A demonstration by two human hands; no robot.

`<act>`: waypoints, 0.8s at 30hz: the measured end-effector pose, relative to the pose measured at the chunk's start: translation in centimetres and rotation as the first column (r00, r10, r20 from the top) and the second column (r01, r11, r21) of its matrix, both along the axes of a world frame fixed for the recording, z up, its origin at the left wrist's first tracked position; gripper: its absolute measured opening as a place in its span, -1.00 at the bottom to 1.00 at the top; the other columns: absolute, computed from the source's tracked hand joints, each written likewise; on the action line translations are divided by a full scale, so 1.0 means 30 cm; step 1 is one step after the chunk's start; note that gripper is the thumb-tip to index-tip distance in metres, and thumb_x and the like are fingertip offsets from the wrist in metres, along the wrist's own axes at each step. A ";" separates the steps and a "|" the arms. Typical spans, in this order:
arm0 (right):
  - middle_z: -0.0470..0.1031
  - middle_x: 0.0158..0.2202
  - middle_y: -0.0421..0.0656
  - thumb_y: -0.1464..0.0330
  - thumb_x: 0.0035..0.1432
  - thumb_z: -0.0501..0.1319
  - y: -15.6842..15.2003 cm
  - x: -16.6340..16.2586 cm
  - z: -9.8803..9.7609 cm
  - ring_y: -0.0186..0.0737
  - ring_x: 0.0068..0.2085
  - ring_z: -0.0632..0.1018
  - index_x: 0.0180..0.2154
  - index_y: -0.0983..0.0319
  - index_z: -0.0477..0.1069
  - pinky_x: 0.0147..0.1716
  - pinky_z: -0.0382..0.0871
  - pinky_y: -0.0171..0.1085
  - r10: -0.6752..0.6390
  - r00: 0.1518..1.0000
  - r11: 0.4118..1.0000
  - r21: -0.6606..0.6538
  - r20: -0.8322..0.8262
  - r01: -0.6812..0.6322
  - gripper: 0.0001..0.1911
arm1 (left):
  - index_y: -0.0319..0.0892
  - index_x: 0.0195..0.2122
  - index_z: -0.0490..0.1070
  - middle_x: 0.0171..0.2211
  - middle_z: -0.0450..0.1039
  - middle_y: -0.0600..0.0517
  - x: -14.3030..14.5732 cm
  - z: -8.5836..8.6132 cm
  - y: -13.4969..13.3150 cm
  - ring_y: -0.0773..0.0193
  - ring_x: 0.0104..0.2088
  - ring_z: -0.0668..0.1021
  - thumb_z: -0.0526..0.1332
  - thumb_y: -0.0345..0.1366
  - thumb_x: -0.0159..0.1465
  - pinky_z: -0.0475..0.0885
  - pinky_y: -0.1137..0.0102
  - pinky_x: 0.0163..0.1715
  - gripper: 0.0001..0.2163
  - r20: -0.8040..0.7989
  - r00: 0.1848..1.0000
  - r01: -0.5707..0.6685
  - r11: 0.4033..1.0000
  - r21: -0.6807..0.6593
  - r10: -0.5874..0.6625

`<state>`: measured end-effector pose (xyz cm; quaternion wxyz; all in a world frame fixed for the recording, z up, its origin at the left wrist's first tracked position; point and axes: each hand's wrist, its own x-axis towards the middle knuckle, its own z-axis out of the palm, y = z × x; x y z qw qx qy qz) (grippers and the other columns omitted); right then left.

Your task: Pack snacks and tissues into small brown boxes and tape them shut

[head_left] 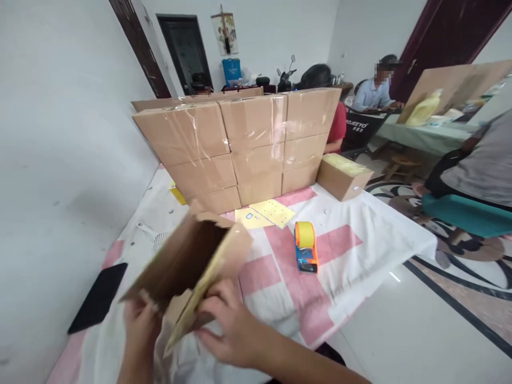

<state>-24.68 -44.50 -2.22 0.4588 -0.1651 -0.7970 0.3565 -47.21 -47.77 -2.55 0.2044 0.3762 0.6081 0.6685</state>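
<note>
Between my hands is a brown cardboard box (236, 248), tilted over the front left of the table, with its open side and dark inside facing me. My left hand (140, 317) is closed on the box's lower left edge. With bent fingers and thumb, my right hand (224, 320) pinches the near right edge, where a flap hangs down. To the right of the box, an orange and blue tape dispenser (306, 261) with a yellow tape roll (305, 234) lies on the cloth. Behind it are yellow paper sheets (276, 213) with small marks.
A wall of stacked, taped cardboard boxes (256, 149) stands across the table's back. Right of it sits another box (344, 176) with a yellowish top. A black flat object (98, 298) lies at left beside the wall. Several people sit around; one grey-shirted person (480, 160) is at right.
</note>
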 end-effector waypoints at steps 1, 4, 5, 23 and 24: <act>0.38 -0.05 -0.04 0.40 0.24 0.27 -0.015 0.060 -0.015 -0.14 0.02 0.48 -0.04 0.18 0.41 -0.01 0.52 -0.20 -0.061 0.998 0.997 -0.049 -0.030 0.059 -0.76 | -0.01 -0.22 0.49 -0.38 0.59 0.05 0.040 -0.038 0.073 0.08 -0.33 0.65 0.53 0.04 -0.09 0.64 0.22 -0.35 -0.53 0.055 0.998 0.027 0.999 0.024 -0.028; 0.41 -0.11 -0.07 0.52 0.29 0.12 -0.016 0.151 -0.056 -0.16 -0.05 0.51 -0.10 0.16 0.41 -0.08 0.52 -0.19 -0.265 0.959 0.963 -0.079 -0.097 0.258 -0.78 | -0.07 -0.12 0.48 -0.26 0.65 -0.01 0.154 -0.082 0.263 0.04 -0.24 0.68 0.57 -0.02 -0.15 0.63 0.21 -0.24 -0.42 0.158 0.964 0.213 0.977 0.028 -0.215; 0.42 -0.14 -0.08 0.52 0.31 0.09 -0.006 0.158 -0.070 -0.15 -0.08 0.51 -0.13 0.16 0.41 -0.10 0.51 -0.18 -0.335 0.935 0.942 -0.061 -0.111 0.331 -0.79 | -0.10 -0.07 0.47 -0.20 0.66 -0.04 0.186 -0.083 0.307 0.03 -0.20 0.68 0.57 -0.02 -0.15 0.62 0.22 -0.20 -0.38 0.181 0.945 0.271 0.962 0.021 -0.271; 0.59 -0.41 -0.17 0.30 0.28 0.20 0.003 0.238 -0.111 -0.19 -0.44 0.56 -0.32 0.16 0.44 -0.39 0.32 -0.27 -0.439 0.887 0.873 -0.167 0.143 0.458 -0.88 | -0.22 -0.14 0.58 -0.27 0.66 -0.11 0.172 -0.162 0.453 -0.05 -0.16 0.66 0.55 -0.15 -0.15 0.54 0.23 -0.15 -0.47 0.251 0.927 0.322 0.934 -0.156 -0.278; 0.60 -0.41 -0.16 0.31 0.28 0.18 -0.003 0.239 -0.118 -0.20 -0.44 0.56 -0.34 0.16 0.45 -0.40 0.33 -0.27 -0.416 0.900 0.881 -0.188 0.134 0.435 -0.86 | -0.22 -0.15 0.57 -0.29 0.65 -0.10 0.172 -0.170 0.456 -0.03 -0.18 0.66 0.54 -0.15 -0.15 0.54 0.24 -0.17 -0.48 0.258 0.928 0.312 0.939 -0.148 -0.268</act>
